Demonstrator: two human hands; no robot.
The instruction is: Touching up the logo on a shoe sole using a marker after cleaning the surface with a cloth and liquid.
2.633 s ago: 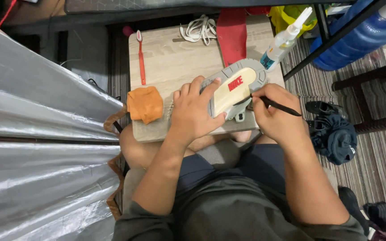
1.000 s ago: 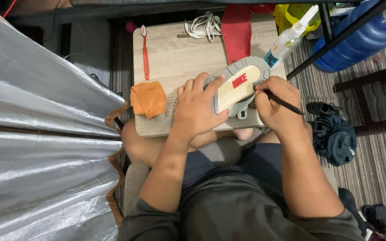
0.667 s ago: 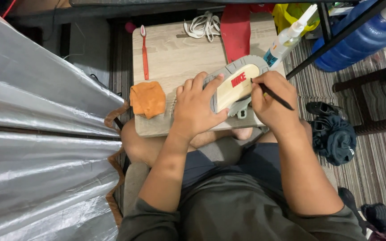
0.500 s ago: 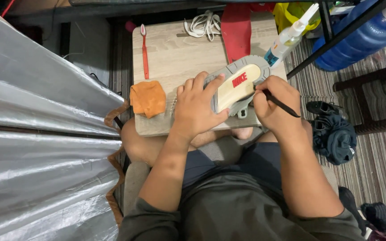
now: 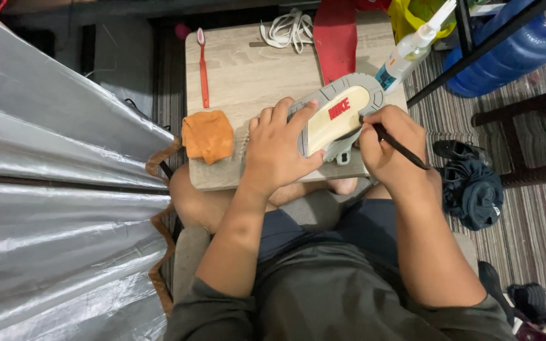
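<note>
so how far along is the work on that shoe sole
Done: the shoe lies sole up on the wooden board, with its white laces lying apart at the board's far edge. In hand: the left hand pins the shoe while the right hand holds a thin dark brush at the sole's grey rim. Left: how much of the rim is treated cannot be told.

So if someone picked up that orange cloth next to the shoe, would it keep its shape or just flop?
The orange cloth would probably flop: it lies crumpled in soft folds on the wooden board. It looks light for its size, being thin fabric. It seems unlikely to slide or roll when pushed; more likely it would bunch up.
</note>
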